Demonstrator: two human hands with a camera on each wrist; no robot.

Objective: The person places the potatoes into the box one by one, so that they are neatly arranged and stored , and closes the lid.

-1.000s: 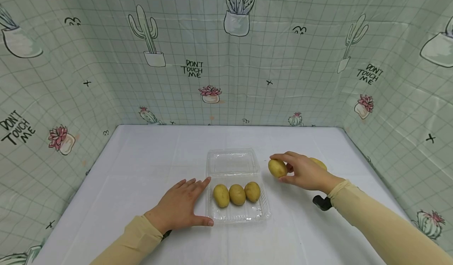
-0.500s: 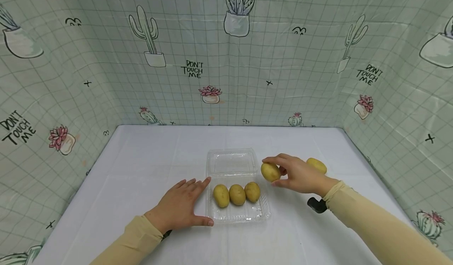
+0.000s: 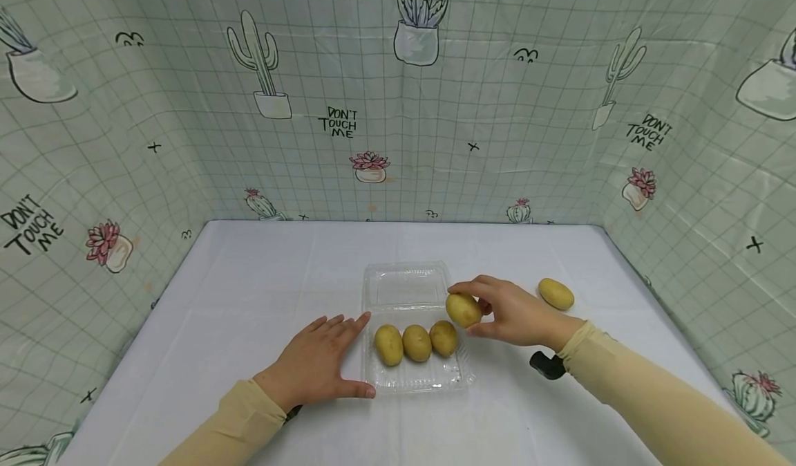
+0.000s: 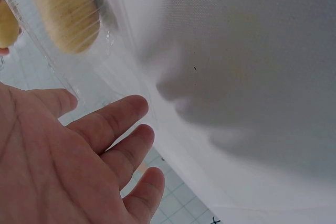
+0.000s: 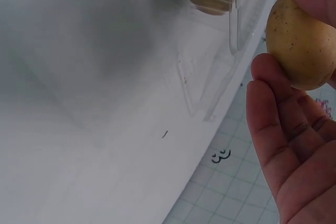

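A clear plastic clamshell box (image 3: pixel 423 379) lies with its lid folded back, away from me. Three potatoes (image 3: pixel 417 343) sit in a row in its base. My right hand (image 3: pixel 519 312) pinches another potato (image 3: pixel 463 310) between thumb and fingers, above the box's right back part; the right wrist view shows this held potato (image 5: pixel 302 45) against the fingertips. At the box's left side my left hand (image 3: pixel 317 361) is spread, its thumb and index finger along the edge. In the left wrist view the fingers (image 4: pixel 113 121) are extended with nothing in the palm.
One more potato (image 3: pixel 556 294) lies on the white tabletop (image 3: pixel 267 265), right of and behind my right hand. Patterned grid cloth (image 3: pixel 398 106) walls the table at the back and both sides.
My right hand has moved left with the potato, from beside the box to above its right back part. The loose potato behind it has come fully into view. The left hand stays still.
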